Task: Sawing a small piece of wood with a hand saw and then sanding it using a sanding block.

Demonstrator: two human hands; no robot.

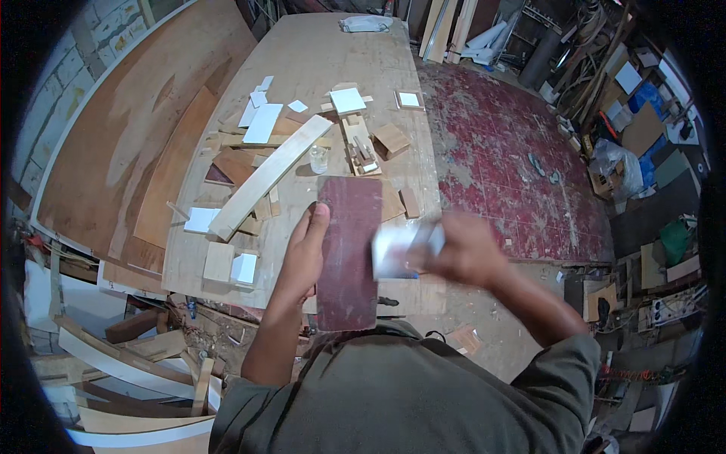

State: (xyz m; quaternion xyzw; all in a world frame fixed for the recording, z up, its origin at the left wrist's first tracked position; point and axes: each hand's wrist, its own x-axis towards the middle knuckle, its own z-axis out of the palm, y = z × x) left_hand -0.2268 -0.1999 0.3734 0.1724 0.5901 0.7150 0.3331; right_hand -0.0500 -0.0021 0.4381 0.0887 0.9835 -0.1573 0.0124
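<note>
My left hand (304,253) grips a long, flat, dark red board (348,257) by its left edge, thumb on its face. The board stands out over the near end of the worktable, close to my chest. At its right edge, my right hand (465,250) is closed on a small white-faced piece (395,250). Motion smears that piece and the fingers, so whether it touches the board is unclear. Beyond the board stand a clear glass jar (318,160) and a long pale plank (272,178) lying slantwise over wood scraps.
The worktable (318,57) bears white-faced offcuts (263,123), a small wooden box (391,141) and wood blocks (219,262). Large sheets (128,151) lean along the left. Curved timber strips (128,371) lie low on the left; clutter (620,166) lines the right of the red floor (499,159).
</note>
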